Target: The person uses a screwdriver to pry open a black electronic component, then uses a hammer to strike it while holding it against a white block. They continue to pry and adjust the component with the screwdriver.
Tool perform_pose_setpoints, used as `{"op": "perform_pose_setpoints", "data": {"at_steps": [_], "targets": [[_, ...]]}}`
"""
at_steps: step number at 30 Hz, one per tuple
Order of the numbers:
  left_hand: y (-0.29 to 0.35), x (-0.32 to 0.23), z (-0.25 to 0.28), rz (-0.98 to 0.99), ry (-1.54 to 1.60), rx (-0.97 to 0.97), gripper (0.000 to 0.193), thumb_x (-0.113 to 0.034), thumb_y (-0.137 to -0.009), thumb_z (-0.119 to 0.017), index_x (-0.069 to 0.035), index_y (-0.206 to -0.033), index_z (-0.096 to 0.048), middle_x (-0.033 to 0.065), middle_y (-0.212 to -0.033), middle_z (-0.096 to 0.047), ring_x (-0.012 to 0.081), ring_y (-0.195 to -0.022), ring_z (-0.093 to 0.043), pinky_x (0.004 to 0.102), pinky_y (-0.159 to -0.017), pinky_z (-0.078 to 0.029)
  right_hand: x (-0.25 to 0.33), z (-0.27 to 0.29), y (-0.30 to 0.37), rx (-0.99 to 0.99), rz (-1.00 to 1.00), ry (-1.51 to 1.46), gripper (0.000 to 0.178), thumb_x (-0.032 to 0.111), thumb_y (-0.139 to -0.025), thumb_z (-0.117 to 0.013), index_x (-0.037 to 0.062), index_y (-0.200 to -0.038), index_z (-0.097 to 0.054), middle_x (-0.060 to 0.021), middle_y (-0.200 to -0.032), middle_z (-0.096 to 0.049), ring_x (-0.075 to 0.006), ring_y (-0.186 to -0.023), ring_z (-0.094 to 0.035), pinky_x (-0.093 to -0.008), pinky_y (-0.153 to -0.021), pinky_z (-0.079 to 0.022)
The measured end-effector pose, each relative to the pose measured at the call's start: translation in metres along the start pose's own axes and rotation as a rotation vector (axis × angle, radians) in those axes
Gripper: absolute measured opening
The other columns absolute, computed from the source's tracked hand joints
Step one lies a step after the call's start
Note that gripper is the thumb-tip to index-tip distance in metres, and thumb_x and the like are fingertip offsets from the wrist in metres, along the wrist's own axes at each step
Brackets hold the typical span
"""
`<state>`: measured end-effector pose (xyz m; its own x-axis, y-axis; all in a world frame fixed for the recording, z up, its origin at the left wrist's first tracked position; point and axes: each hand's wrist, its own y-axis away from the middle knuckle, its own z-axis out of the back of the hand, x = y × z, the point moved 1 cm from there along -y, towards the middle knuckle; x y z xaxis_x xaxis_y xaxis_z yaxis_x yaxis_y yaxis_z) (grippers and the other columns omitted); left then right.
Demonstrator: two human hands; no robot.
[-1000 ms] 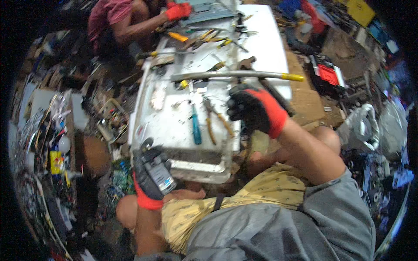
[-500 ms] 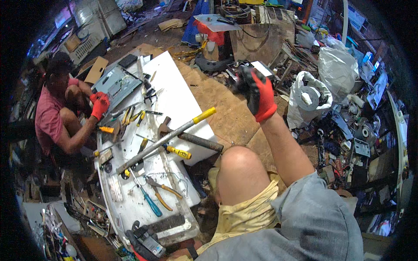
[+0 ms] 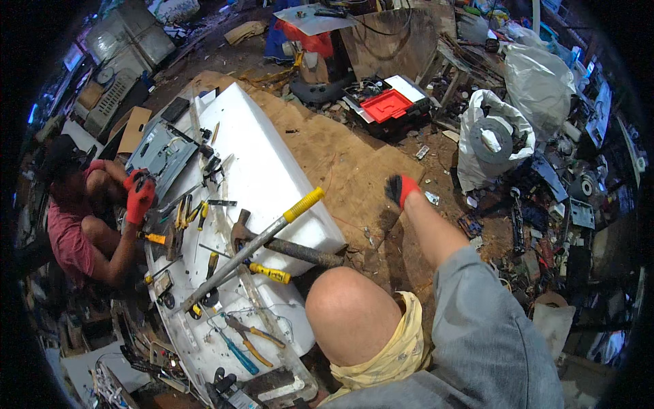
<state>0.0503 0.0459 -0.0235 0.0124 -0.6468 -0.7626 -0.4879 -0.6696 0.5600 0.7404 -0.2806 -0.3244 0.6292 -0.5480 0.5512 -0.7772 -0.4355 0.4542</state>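
My right hand [image 3: 402,191], in a red and black glove, is stretched out over the brown board on the floor; its small, dark fingertips do not show whether they hold anything. At the lower edge my left hand [image 3: 221,387], in a dark glove, grips a small silver-grey metal box-like part [image 3: 242,401], partly cut off by the frame. It is beside the white worktop [image 3: 286,310]. On that worktop lie pliers with orange handles [image 3: 257,346], a teal-handled screwdriver [image 3: 240,356], a hammer [image 3: 286,249], a metal pipe with a yellow grip [image 3: 248,247] and a yellow-handled screwdriver [image 3: 270,273].
A co-worker in red gloves [image 3: 139,198] crouches at the left beside a grey metal panel [image 3: 162,153]. An open red and black case [image 3: 387,105] stands beyond the brown board [image 3: 327,153]. White sacks [image 3: 470,143] and heaped scrap [image 3: 538,232] line the right.
My right hand has come down and away from me toward the floor. The view has shifted, and the red case, covered before, now shows. The co-worker's hands have moved slightly.
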Motion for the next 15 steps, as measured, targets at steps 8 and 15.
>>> {"op": "perform_pose_setpoints", "data": {"at_steps": [8, 15], "targets": [[0.004, -0.004, 0.016, -0.221, -0.389, -0.05, 0.063, -0.048, -0.105, -0.03, 0.002, -0.138, -0.048, 0.0148, -0.119, -0.063, 0.029, -0.105, -0.058, 0.047, -0.098, -0.044, 0.127, -0.206, -0.068, -0.227, 0.304, 0.175, 0.041, 0.038, -0.101, -0.039, 0.0074, -0.121, -0.055, -0.0183, -0.125, -0.059, -0.035, -0.106, -0.061, -0.0423, -0.094, -0.049], [-0.001, 0.007, -0.024, -0.268, -0.471, 0.005, 0.046, -0.033, -0.105, -0.043, 0.004, -0.131, -0.052, 0.0173, -0.117, -0.065, 0.0291, -0.11, -0.061, 0.047, -0.099, -0.045, -0.004, -0.048, 0.011, -0.191, 0.205, 0.266, 0.029, 0.035, -0.098, -0.048, 0.0112, -0.102, -0.064, -0.0098, -0.094, -0.07, -0.0264, -0.082, -0.068, -0.0427, -0.07, -0.054]]}}
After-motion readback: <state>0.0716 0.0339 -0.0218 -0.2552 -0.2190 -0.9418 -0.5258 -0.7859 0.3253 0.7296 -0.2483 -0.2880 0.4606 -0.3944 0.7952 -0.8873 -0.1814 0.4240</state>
